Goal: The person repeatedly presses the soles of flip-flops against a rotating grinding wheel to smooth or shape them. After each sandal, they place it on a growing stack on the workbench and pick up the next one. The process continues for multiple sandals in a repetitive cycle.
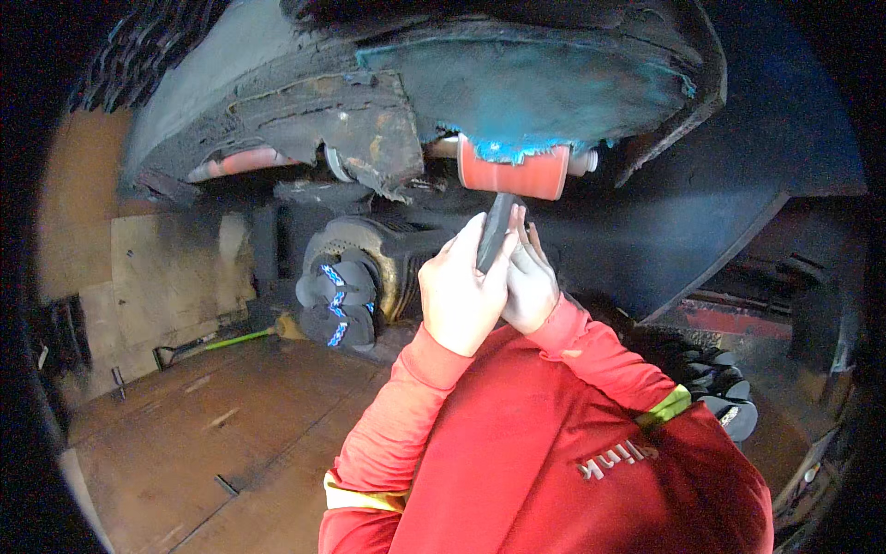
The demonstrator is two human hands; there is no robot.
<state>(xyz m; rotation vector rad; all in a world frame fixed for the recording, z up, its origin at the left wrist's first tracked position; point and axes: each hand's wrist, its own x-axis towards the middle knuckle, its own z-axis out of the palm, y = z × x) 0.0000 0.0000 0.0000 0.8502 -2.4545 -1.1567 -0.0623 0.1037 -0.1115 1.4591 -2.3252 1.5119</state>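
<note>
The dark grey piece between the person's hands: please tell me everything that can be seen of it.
The dark grey piece looks long, narrow and matte, perhaps foam or rubber. It stands steeply, top leaning slightly right, below the orange-red roller. The left hand and right hand hold it between them, partly hiding it. Its upper end meets the roller's lower edge in view; actual contact is unclear.

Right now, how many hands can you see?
2. The left hand is on the left side of the dark slab, and the right hand is on its right side, both below the orange roller.
</note>
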